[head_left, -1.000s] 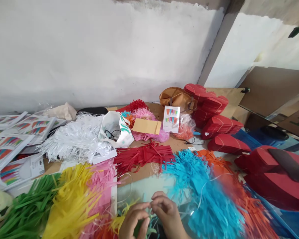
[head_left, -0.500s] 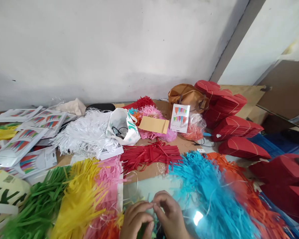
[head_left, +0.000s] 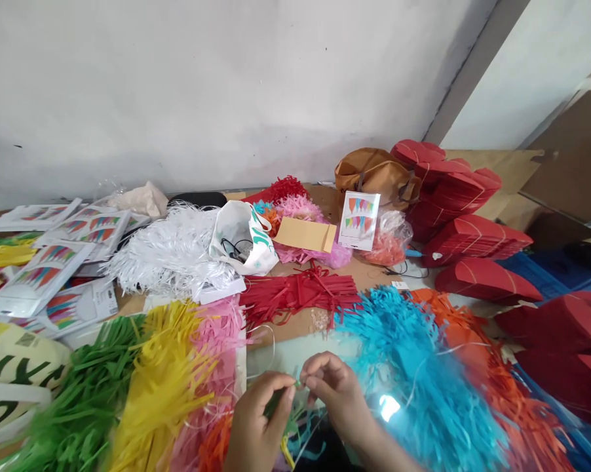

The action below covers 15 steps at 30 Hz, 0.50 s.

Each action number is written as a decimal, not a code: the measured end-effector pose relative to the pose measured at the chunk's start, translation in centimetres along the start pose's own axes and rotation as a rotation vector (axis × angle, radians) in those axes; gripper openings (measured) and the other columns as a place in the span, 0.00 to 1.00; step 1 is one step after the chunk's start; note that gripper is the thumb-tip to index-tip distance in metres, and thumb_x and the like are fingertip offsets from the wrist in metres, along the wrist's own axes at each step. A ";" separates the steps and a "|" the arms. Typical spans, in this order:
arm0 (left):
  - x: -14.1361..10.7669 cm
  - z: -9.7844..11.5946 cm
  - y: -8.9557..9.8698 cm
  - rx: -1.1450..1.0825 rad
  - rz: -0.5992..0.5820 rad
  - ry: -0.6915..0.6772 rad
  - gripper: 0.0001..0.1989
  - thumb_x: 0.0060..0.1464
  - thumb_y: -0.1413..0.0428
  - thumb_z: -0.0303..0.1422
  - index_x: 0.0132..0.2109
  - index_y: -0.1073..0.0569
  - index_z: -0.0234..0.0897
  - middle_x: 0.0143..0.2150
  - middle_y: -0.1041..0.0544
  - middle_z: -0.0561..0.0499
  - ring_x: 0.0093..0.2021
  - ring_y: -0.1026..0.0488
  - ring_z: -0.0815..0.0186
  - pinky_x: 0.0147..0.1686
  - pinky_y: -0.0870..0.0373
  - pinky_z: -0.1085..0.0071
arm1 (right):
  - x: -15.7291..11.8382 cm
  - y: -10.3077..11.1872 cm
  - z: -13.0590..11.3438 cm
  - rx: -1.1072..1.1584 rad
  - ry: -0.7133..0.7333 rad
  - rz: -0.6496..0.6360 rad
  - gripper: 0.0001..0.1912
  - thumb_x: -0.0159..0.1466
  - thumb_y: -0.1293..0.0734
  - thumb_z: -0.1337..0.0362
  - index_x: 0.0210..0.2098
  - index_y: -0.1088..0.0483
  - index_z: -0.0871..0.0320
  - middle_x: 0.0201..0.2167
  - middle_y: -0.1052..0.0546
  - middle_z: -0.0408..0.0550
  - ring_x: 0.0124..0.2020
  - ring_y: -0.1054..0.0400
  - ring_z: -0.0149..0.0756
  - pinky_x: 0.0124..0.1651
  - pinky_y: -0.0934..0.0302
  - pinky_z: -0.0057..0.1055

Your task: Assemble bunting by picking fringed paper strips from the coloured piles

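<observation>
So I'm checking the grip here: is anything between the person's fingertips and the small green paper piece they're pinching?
Nothing visible. The left hand and right hand both pinch the small green paper piece directly, fingertips meeting on it above the table.

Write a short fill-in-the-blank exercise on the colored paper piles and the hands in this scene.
1. The left hand and the right hand pinch one small ____ strip between their fingertips.
2. Right of the right hand lies the ____ pile of paper strips.
3. The yellow pile lies between the green pile and the ____ pile.
4. The white pile lies near the wall, left of the ____ bag.

Missing words: green; blue; pink; white
</observation>
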State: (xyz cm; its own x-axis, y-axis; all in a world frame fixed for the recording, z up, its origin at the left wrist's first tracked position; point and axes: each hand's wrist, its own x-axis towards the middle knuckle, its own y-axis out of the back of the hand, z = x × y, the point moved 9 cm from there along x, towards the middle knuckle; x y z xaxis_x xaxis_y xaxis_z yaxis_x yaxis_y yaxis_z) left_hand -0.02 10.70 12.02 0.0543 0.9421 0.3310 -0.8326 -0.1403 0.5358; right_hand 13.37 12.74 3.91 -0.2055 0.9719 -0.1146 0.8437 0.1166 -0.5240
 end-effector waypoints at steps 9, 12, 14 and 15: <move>0.3 1.0 0.2 0.015 -0.002 -0.055 0.05 0.58 0.45 0.29 0.35 0.26 0.43 0.29 0.22 0.58 0.30 0.24 0.72 0.32 0.28 0.81 | -0.5 -1.3 -1.4 -0.134 0.029 -0.041 0.10 0.60 0.27 0.58 0.32 0.29 0.57 0.29 0.26 0.42 0.25 0.33 0.26 0.27 0.33 0.23; 0.3 1.4 0.0 0.047 -0.030 -0.096 0.06 0.59 0.46 0.28 0.35 0.27 0.42 0.29 0.23 0.57 0.30 0.25 0.72 0.31 0.29 0.80 | -0.7 -1.1 -1.4 -0.175 0.043 -0.006 0.10 0.60 0.28 0.57 0.31 0.29 0.57 0.29 0.26 0.43 0.24 0.34 0.26 0.27 0.35 0.23; 0.2 1.8 -0.1 0.106 -0.028 -0.132 0.06 0.59 0.46 0.28 0.35 0.27 0.42 0.29 0.24 0.56 0.30 0.26 0.71 0.31 0.30 0.78 | -1.0 -1.0 -1.4 -0.234 0.060 0.012 0.10 0.61 0.29 0.58 0.31 0.28 0.57 0.29 0.27 0.43 0.25 0.34 0.27 0.28 0.36 0.24; 0.1 1.9 -0.1 0.148 -0.013 -0.149 0.06 0.59 0.47 0.28 0.35 0.27 0.42 0.29 0.24 0.55 0.30 0.26 0.70 0.31 0.30 0.76 | -1.2 -0.9 -1.4 -0.277 0.073 0.018 0.09 0.62 0.29 0.58 0.31 0.28 0.57 0.29 0.27 0.44 0.25 0.34 0.28 0.29 0.36 0.24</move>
State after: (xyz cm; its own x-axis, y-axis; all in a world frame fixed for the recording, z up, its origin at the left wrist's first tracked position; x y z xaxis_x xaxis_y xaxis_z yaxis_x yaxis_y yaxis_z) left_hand 1.14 10.21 13.50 0.1546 0.8899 0.4292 -0.7420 -0.1822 0.6452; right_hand 13.57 11.79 5.74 -0.1618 0.9853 -0.0550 0.9522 0.1413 -0.2708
